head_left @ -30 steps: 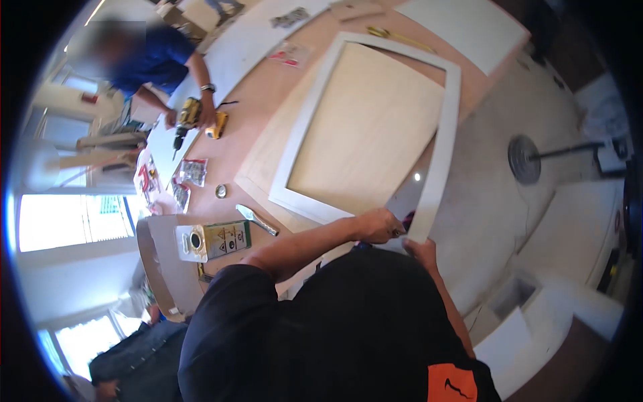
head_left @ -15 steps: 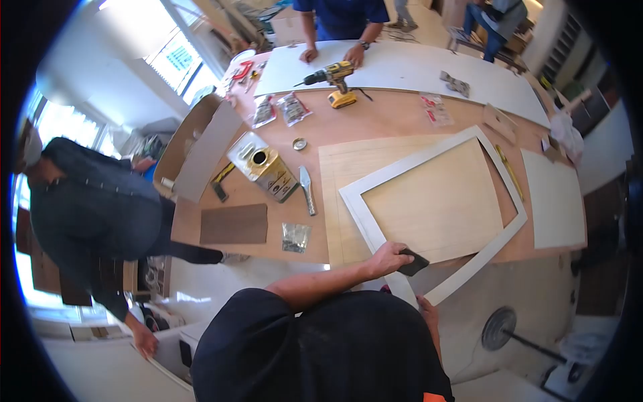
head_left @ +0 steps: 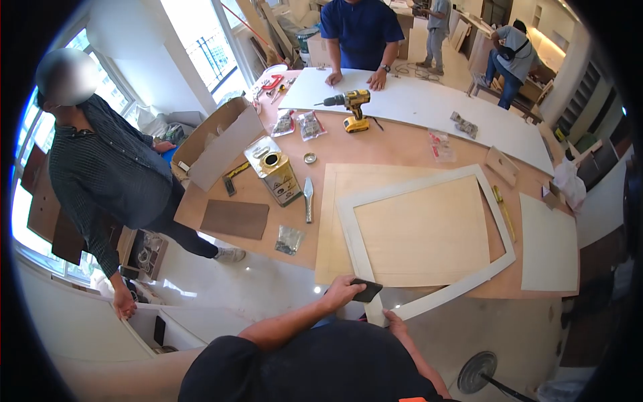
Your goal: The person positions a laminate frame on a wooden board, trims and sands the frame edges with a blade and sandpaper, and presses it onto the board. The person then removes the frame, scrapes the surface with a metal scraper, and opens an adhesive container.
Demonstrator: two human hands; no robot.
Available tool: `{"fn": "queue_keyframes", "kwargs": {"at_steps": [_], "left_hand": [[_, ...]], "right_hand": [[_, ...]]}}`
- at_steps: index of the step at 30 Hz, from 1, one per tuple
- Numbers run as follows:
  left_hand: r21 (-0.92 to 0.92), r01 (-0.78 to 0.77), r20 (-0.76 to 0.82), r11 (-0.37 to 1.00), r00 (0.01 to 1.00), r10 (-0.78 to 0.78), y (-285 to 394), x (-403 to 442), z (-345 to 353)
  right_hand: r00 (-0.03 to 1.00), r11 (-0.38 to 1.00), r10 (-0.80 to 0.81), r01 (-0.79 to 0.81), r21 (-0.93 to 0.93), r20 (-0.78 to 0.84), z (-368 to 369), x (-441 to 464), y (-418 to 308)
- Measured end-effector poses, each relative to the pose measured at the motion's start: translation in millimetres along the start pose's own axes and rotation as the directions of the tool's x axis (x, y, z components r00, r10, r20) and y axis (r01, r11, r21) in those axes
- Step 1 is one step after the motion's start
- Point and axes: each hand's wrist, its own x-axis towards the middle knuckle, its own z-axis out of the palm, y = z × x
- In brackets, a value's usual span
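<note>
My left hand [head_left: 345, 292] is closed round a dark flat block [head_left: 368, 290], which lies over the near-left strip of a white rectangular frame [head_left: 348, 224]. My right hand [head_left: 396, 324] grips that frame at its near corner, close to my body. The frame rests tilted across a pale wooden panel [head_left: 333, 201] on the table, and its near corner juts past the table edge. I cannot make out exactly what kind of block it is.
The tabletop [head_left: 315, 151] carries a metal can [head_left: 284, 181], a putty knife [head_left: 308, 201], a brown sheet [head_left: 234, 219], small bags, a cordless drill [head_left: 355, 107] and a yellow level [head_left: 504, 213]. One person [head_left: 127, 167] stands at left; another [head_left: 362, 33] leans on a white board opposite.
The view has tilted up, showing more of the room. My left hand has moved the block nearer the frame's near corner. My right hand keeps hold of the frame.
</note>
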Motion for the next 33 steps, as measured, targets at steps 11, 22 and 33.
{"fn": "queue_keyframes", "kwargs": {"at_steps": [11, 22, 33], "left_hand": [[-0.163, -0.034, -0.113, 0.986, 0.993, 0.015, 0, -12, 0], [0.437, -0.322, 0.011, 0.840, 0.936, 0.353, 17, -15, 2], [0.639, -0.767, 0.716, 0.058, 0.621, 0.319, 14, 14, 28]], "right_hand": [[0.997, 0.963, -0.037, 0.017, -0.271, -0.069, -10, 33, -3], [0.994, 0.977, -0.049, 0.028, -0.212, -0.094, 19, 11, -15], [0.957, 0.934, -0.291, 0.285, -0.217, 0.006, 16, -21, -8]]}}
